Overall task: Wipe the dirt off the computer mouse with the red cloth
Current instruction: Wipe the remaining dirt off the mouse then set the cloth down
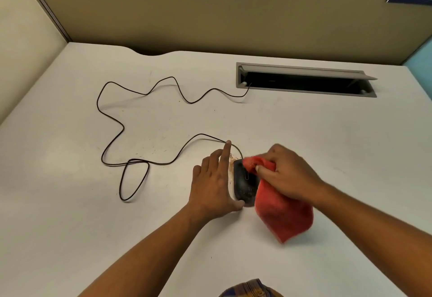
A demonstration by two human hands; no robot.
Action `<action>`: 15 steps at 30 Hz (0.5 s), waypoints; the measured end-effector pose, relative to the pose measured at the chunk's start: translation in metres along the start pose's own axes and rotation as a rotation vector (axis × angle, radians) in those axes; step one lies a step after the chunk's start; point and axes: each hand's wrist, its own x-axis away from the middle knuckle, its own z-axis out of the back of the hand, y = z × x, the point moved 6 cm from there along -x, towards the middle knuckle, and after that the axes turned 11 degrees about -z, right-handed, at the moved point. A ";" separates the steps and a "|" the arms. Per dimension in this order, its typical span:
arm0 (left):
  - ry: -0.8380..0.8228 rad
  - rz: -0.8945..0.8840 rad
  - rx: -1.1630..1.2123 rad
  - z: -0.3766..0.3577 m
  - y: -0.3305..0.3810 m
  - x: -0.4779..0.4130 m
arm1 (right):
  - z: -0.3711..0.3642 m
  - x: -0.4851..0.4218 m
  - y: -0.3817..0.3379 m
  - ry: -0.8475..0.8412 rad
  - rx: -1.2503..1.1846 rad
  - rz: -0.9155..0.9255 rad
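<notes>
A black wired computer mouse [244,185] lies on the white desk [327,144], speckled with pale dirt on its back. My left hand [216,183] rests flat against the mouse's left side, fingers spread and pointing away, thumb at the mouse's near end. My right hand [288,175] grips a bunched red cloth [282,214] and presses its front end onto the top right of the mouse. The rest of the cloth hangs down to the desk on the right of the mouse and hides that side.
The mouse's black cable [112,114] loops widely over the left and middle of the desk and runs into an open grey cable tray [306,81] at the back. Beige partition walls [210,11] close the back and left.
</notes>
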 end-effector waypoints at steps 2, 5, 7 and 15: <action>0.012 0.012 0.019 0.000 0.002 0.000 | 0.003 -0.020 0.001 0.003 0.053 -0.048; 0.006 0.007 0.021 -0.002 0.004 0.000 | -0.010 -0.039 0.002 -0.095 0.134 -0.099; 0.003 0.008 0.009 -0.003 0.004 0.000 | -0.022 -0.040 0.001 -0.158 0.117 -0.104; 0.020 0.037 0.001 -0.007 0.003 0.002 | -0.040 0.011 0.015 0.021 0.099 -0.036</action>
